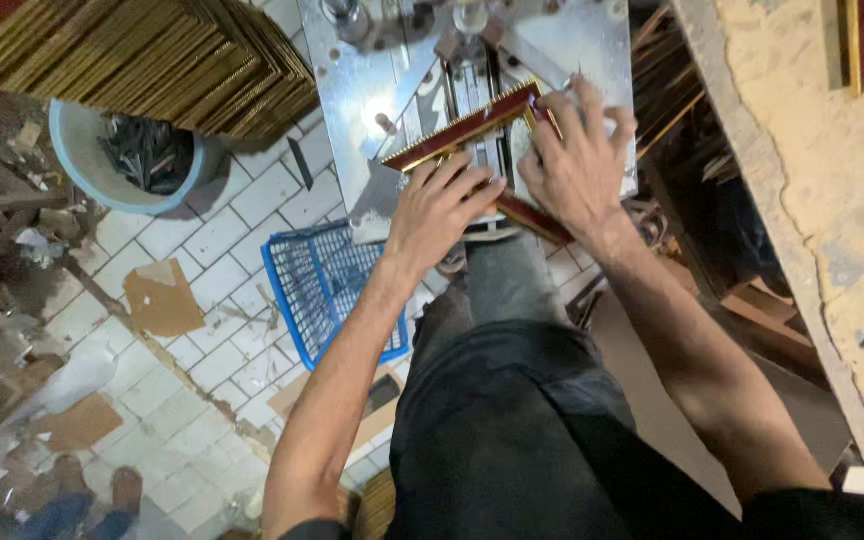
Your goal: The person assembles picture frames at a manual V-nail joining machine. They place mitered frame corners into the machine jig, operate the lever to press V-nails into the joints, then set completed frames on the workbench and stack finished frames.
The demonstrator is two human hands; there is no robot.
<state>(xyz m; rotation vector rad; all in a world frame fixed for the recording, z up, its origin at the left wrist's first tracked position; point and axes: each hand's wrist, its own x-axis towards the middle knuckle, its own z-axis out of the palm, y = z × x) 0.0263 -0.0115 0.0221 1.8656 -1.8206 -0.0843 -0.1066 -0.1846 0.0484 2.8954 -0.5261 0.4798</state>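
Fingers: both hands spread flat, left hand (pixel 439 205) and right hand (pixel 577 160) pressing the frame corner (pixel 472 125).
Care: keep the mitre tight on the metal tabletop (pixel 352 90).

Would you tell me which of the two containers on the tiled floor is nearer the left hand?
The blue wire basket, just below the left hand. It is rectangular and openwork, while the round pale blue tub of dark scraps sits farther off, under the stacked mouldings.

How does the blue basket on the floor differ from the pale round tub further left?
The blue basket is rectangular with open mesh walls; the tub is round with solid pale walls. The basket looks empty, with floor tiles showing through it, while the tub holds dark scraps. The basket lies close to the person's left hand; the tub sits partly under a stack of gold strips. Both stand on the tiled floor.
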